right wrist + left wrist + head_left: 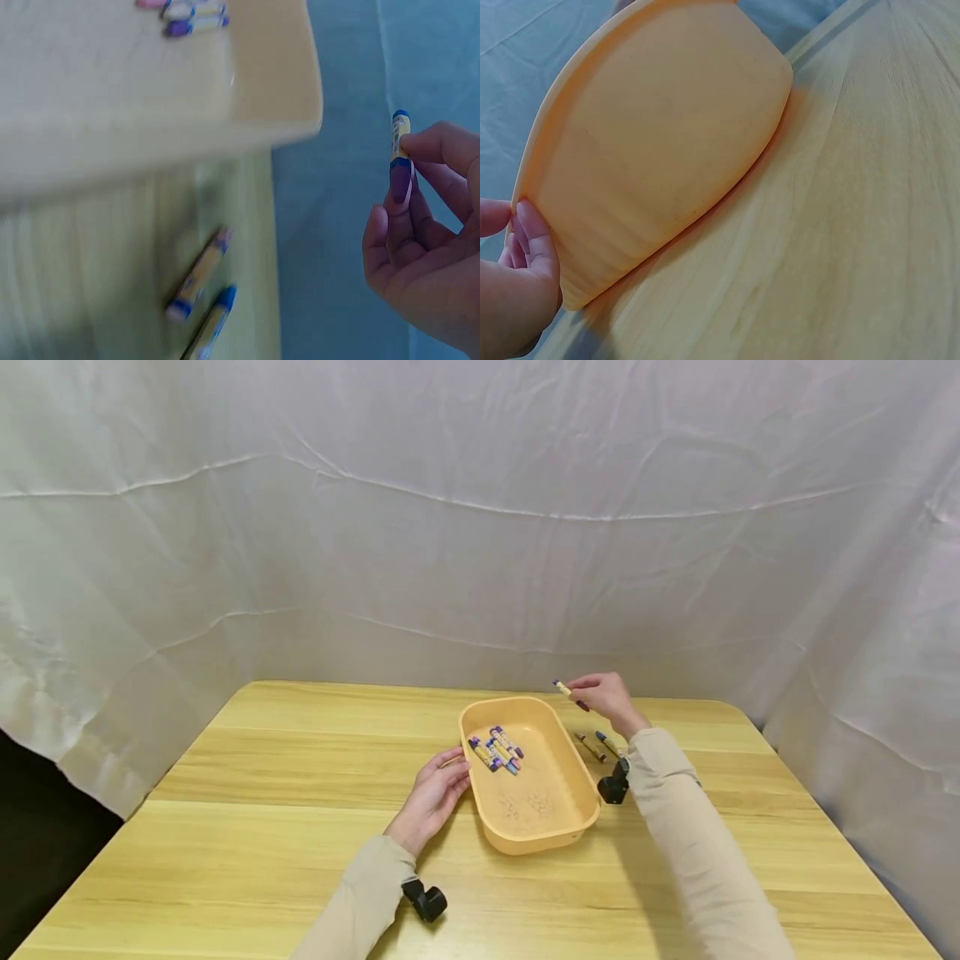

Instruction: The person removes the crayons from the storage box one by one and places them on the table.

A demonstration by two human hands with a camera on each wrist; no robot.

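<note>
two hands at work over a wooden counter (300,827), backed by white cloth (450,527). right hand (609,697) raised beyond the far right corner of an orange tray (543,835), fingers (401,187) pinched narrow on one crayon (562,687). crayon held in the air, above the counter and just past the tray rim, tip pointing left in the head view; seen upright in the right wrist view, yellow wrap with blue ends (400,139). left hand (435,793) resting against the tray's near left wall, fingers (536,240) fairly straight and touching the rim, thumb apart from them, gripping nothing. tray flat on the counter, middle of the scene. several crayons (497,748) lying bunched inside, toward the far left part of the tray floor, purple and blue ends showing. two more crayons (600,745) loose on the counter to the right of the tray, near the right wrist, roughly side by side; blurred in the right wrist view (199,281). small black cameras strapped under both wrists. beige sleeves on both arms.
</note>
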